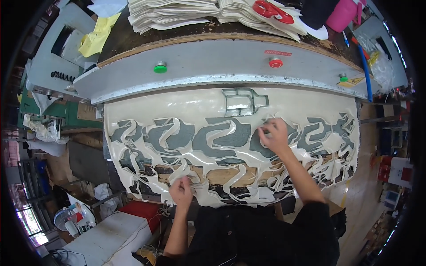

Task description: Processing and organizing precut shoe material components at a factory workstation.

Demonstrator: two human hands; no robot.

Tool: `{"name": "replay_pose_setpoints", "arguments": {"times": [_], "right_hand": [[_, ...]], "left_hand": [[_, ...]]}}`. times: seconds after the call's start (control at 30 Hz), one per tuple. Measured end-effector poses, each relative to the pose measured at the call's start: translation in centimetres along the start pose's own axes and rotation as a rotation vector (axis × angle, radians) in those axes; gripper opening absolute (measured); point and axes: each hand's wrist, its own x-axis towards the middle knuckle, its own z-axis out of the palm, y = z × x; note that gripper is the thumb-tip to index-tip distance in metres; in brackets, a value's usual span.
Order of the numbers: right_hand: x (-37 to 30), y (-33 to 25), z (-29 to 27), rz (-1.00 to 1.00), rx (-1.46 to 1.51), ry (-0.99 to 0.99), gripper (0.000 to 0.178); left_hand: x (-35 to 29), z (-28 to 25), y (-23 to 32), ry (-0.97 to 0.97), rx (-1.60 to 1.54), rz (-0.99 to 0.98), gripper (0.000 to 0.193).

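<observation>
A cream sheet (168, 104) lies over the machine bed, its near half cut through with many curved openings. My left hand (181, 191) is at the near edge, fingers closed at a small bundle of curled cream cut pieces (200, 182). Farther right, my right hand (276, 135) is above one of the openings, with its fingers curled and the thumb close to them. Whatever the right fingertips hold, if anything, is too small to make out. Beyond that hand, a dark green metal cutting die (239, 102) rests flat on an uncut stretch of the sheet.
Behind the sheet runs a grey metal beam (213, 64) with a green button (160, 67) and a red button (276, 63). Stacks of cream pieces (173, 15) and a red-handled tool (273, 11) lie on top. At the lower left stands a grey-white surface (106, 237).
</observation>
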Motion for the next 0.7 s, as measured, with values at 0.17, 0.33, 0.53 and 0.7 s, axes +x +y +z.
{"name": "replay_pose_setpoints", "arguments": {"times": [0.17,0.33,0.53,0.7], "right_hand": [[-5.6,9.3,-6.5,0.591,-0.144,0.204,0.037],[-4.2,13.2,-4.9,1.337,0.351,0.502,0.072],[-1.4,13.0,-7.5,1.551,1.017,0.96,0.084],[-7.0,20.1,-9.2,1.638,0.449,0.539,0.08]], "left_hand": [[8.6,3.6,1.6,0.064,-0.128,0.048,0.024],[18.6,10.1,0.4,0.186,-0.504,-0.455,0.035],[21.6,10.5,2.3,0.161,-0.791,-0.716,0.039],[22.6,12.9,6.1,-0.054,-0.417,-0.713,0.04]]}}
